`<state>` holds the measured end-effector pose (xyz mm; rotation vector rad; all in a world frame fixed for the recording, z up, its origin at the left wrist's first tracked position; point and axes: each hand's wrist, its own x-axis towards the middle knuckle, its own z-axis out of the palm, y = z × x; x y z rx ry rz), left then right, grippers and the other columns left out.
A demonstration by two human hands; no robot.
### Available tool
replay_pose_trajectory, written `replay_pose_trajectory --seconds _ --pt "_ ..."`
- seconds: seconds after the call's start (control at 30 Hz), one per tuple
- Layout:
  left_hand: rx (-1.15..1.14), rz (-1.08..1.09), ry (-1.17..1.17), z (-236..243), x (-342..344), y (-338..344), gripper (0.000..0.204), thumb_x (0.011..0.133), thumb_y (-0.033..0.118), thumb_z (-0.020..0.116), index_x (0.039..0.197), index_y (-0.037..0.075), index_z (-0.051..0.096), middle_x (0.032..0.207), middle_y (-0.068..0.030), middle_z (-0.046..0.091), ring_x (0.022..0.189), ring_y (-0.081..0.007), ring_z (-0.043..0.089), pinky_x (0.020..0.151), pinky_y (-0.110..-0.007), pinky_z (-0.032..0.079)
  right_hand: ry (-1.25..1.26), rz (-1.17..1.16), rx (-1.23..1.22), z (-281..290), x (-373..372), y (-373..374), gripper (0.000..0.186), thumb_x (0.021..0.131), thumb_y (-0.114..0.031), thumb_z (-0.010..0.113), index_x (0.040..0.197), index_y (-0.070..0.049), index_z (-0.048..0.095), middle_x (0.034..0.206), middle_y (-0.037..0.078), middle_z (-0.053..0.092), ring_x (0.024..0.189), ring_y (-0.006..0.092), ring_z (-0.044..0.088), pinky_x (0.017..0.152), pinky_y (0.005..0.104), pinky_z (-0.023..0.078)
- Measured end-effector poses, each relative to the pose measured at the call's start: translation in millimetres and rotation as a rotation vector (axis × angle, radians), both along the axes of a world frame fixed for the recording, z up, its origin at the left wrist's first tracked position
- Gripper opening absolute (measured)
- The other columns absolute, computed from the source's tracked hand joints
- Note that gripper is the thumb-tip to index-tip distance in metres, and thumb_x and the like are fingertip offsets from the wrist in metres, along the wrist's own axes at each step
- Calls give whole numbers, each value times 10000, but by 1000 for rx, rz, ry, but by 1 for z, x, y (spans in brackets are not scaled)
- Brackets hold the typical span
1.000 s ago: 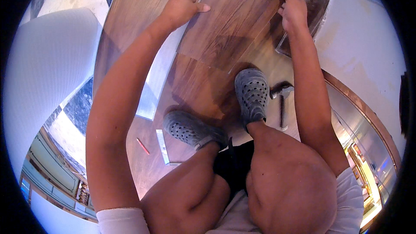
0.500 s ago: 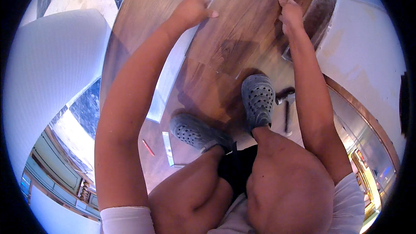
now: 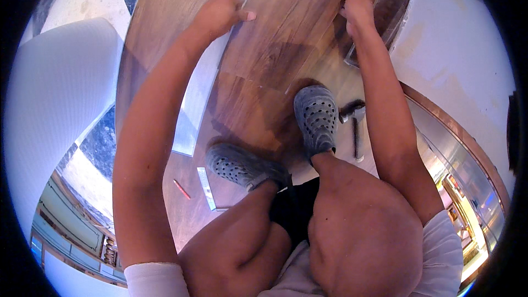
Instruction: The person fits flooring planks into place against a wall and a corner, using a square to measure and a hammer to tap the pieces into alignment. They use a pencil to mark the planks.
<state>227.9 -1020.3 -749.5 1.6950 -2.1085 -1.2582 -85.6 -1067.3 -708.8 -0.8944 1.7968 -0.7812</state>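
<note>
A brown wood-grain floor plank [image 3: 275, 27] stretches between my two hands, above the shoes. My left hand [image 3: 223, 15] is closed at its left long edge, thumb lying on the top face and the other fingers mostly hidden. At the right edge, my right hand [image 3: 358, 11] is curled closed, thumb pointing away from me; its fingertips are partly hidden. A pale, whitish long strip [image 3: 193, 99] runs under my left hand and along the plank's left side.
A hammer [image 3: 355, 124] lies right of my grey clog [image 3: 316, 113]. Left of the other clog [image 3: 236, 165] are a red pencil [image 3: 181, 189] and a metal square [image 3: 207, 187]. A white wall [image 3: 456, 49] stands right, beside a dark recess [image 3: 385, 14]. A large white roll [image 3: 71, 88] is left.
The whole view has shifted, so the hands, plank and floor sit a little further left. Both hands keep about the same hold and spacing.
</note>
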Motion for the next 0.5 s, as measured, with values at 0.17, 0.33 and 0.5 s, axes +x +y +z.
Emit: replay_pose_trajectory --seconds 0.17,0.33,0.5 --pt "75 34 -72 23 11 51 393 858 400 747 905 19 663 828 -210 647 796 -385 629 732 -488 490 -30 -20 -21 3 -4 3 400 1006 -325 624 1253 -13 591 1172 84 614 1047 239 555 944 476 479" --pt "292 218 31 28 17 74 241 853 236 755 872 9 677 756 -189 660 658 -322 659 659 -449 493 5 -18 -40 9 -4 3 359 1005 -297 629 1237 -26 596 1147 80 644 1053 230 593 926 432 493" --pt "237 210 131 15 25 80 265 894 234 748 836 14 611 663 -72 593 586 -167 601 581 -357 494 -104 -6 -79 11 -6 5 363 1005 -272 629 1263 -19 595 1163 79 661 1033 223 623 901 403 505"
